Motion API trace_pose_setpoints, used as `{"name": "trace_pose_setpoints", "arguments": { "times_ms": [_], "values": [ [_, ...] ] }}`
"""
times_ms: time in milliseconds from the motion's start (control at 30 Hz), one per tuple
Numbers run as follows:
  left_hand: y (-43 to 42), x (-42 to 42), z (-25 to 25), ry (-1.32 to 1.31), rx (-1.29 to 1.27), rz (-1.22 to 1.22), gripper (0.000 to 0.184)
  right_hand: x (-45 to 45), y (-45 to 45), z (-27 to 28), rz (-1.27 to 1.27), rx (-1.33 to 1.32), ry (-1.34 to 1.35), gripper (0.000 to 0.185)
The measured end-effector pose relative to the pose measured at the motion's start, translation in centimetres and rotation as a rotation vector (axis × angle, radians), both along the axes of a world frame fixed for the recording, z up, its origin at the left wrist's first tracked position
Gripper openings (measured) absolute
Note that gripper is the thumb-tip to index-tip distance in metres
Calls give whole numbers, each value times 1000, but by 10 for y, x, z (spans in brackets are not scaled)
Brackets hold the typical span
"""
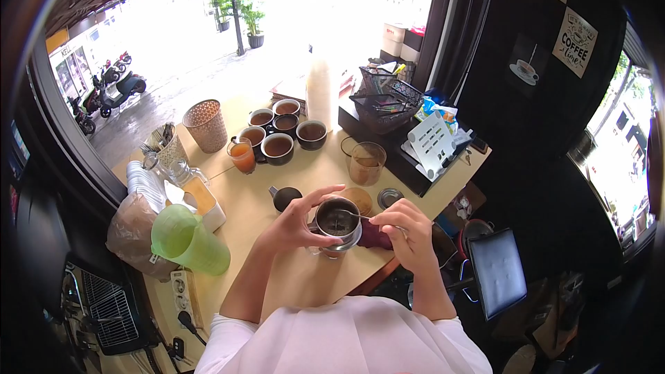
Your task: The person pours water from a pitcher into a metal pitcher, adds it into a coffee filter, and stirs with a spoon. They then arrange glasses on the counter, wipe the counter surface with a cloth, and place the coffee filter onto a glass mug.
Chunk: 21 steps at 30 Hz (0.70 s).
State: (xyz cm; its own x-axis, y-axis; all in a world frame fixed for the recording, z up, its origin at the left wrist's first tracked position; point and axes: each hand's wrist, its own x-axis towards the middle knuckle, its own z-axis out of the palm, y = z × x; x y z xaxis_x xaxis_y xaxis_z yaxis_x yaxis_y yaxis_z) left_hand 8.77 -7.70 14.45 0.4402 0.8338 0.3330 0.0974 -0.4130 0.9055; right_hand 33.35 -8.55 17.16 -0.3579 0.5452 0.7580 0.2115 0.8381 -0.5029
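Just below the centre of the frame, a metal filter cup (330,223) stands near the table's (246,218) right-hand edge, dark inside, with a shiny rim and what looks like glass beneath it. The left hand (298,226) curves around it from the left, thumb along the near side and forefinger arched toward the far side; how firmly they press cannot be told. The right hand (409,228) pinches the handle of a thin metal spoon (361,216), whose end dips inside the cup. Stirring seems to be the step in hand, and it calls for small, level circles from the wrist, clear of the wall, so that nothing slops over. A steady left grip probably matters most, since a knock could tip the cup. Room is tight, too: a round wooden coaster (358,198) and a round metal lid (390,199) lie just beyond, and a dark red cloth (373,235) lies between cup and right hand.
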Motion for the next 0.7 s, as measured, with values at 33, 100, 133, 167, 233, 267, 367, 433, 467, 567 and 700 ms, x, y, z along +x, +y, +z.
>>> {"name": "trace_pose_setpoints", "arguments": {
  "times_ms": [33, 100, 133, 167, 233, 267, 367, 433, 467, 567, 700],
  "values": [
    [0, 0, -1, -3, 4, 1, 92, 1, 0, -1, 15, -13, 3, 8],
    [2, -1, -4, -8, 11, 1, 91, 2, -1, -1, 14, -17, 8, 8],
    [1, 0, -3, -3, 16, 5, 91, 1, -1, 1, -2, -7, 10, 8],
    [0, 0, -1, 3, 22, 9, 91, 0, -2, 2, -18, 3, 12, 8],
    [0, 0, 0, 34, 33, 3, 93, 1, -2, 2, -9, 15, -6, 8],
    [1, -1, 0, 60, 38, -7, 94, 1, -2, 3, -3, 20, -15, 8],
    [3, -3, -2, 68, 29, -31, 96, 3, -2, 0, 14, -13, -1, 8],
    [3, -3, -2, 56, 14, -41, 96, 2, -3, 1, -15, -5, -4, 8],
    [3, -3, -2, 53, 7, -44, 96, 2, -3, 2, -29, 0, -5, 8],
    [3, -3, -3, 40, -13, -52, 96, 4, -3, 1, 26, -7, -16, 9],
    [2, 0, -7, -55, -35, -13, 90, 4, -3, -3, -5, -7, 53, 12]
  ]
}}
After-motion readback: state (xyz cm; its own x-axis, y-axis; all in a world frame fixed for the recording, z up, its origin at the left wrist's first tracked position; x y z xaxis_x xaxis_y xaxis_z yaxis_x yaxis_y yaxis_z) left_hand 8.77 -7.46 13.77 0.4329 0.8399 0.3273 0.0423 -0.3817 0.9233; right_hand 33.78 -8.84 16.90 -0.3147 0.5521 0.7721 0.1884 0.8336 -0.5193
